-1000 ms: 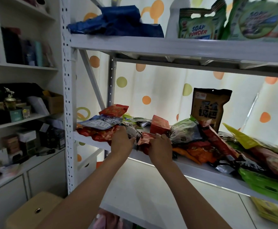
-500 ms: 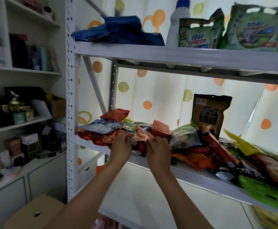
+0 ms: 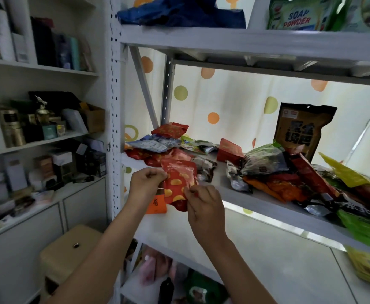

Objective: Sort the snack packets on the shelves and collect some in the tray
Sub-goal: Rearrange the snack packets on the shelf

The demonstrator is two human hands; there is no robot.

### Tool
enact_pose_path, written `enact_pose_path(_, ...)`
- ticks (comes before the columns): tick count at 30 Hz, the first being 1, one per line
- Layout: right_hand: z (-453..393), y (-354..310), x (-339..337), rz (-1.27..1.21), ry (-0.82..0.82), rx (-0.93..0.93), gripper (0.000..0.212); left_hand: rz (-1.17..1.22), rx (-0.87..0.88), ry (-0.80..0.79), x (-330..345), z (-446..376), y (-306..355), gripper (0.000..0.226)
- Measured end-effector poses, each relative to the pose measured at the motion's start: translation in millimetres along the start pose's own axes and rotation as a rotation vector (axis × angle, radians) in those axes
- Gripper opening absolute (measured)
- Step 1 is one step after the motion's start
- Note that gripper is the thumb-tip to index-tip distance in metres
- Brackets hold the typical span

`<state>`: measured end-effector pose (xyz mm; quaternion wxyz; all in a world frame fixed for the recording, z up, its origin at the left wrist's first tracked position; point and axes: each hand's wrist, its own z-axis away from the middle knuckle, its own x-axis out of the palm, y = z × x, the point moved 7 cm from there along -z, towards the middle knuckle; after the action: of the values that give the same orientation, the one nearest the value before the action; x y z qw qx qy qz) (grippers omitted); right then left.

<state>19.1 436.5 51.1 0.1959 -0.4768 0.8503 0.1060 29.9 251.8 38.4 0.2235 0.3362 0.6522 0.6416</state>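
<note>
A red snack packet [image 3: 178, 183] with yellow-orange shapes hangs in front of the middle shelf [image 3: 256, 199]. My left hand [image 3: 145, 183] pinches its upper left edge. My right hand [image 3: 203, 204] pinches its lower right edge. Several snack packets lie in a heap on the shelf: red and blue ones [image 3: 157, 143] at the left, a red one [image 3: 230, 149] behind, and orange, green and yellow ones [image 3: 289, 176] to the right. A dark pouch [image 3: 303, 130] stands upright at the back. No tray is in view.
Soap powder bags [image 3: 300, 15] and a blue bag [image 3: 179, 12] sit on the upper shelf. The white shelf post [image 3: 114, 119] stands just left of my hands. A beige stool [image 3: 69, 249] is below left. A cluttered bookcase [image 3: 37, 132] fills the left side. More packets lie on the lower shelf [image 3: 179, 284].
Both hands have lifted the red packet out of the heap and drawn it toward me, off the shelf's front edge. The camera has tilted down.
</note>
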Motion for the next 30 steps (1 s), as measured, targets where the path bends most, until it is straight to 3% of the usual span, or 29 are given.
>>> enact_pose_path(4,31,-21,13,-0.003,-0.054,-0.015,0.03,-0.035,-0.046,0.006,-30,18,-34,0.01)
enact_pose_path(9,63,-39,20,-0.116,-0.03,0.109,0.03,-0.009,-0.114,0.004,-56,47,-77,0.013)
enact_pose_path(11,78,-40,27,-0.264,-0.059,0.324,0.027,0.069,-0.183,-0.009,-61,58,-97,0.016)
enact_pose_path(13,97,-36,35,-0.493,-0.071,0.665,0.022,0.145,-0.317,-0.04,-62,69,-122,0.019)
enact_pose_path(16,118,-44,43,-0.797,-0.065,1.012,0.019,0.044,-0.495,-0.135,-61,86,-158,0.041)
enact_pose_path(21,157,-66,52,-1.029,-0.133,1.331,0.016,0.025,-0.403,-0.206,-65,110,-169,0.051)
enact_pose_path(24,173,-71,54,-1.025,-0.25,1.392,0.017,0.171,-0.372,-0.14,-75,115,-163,0.046)
enact_pose_path(28,192,-71,58,-0.971,-0.394,1.449,0.015,0.19,-0.319,-0.113,-80,117,-157,0.043)
enact_pose_path(30,193,-68,57,-1.001,-0.4,1.454,0.024,0.2,-0.296,-0.091,-81,117,-155,0.038)
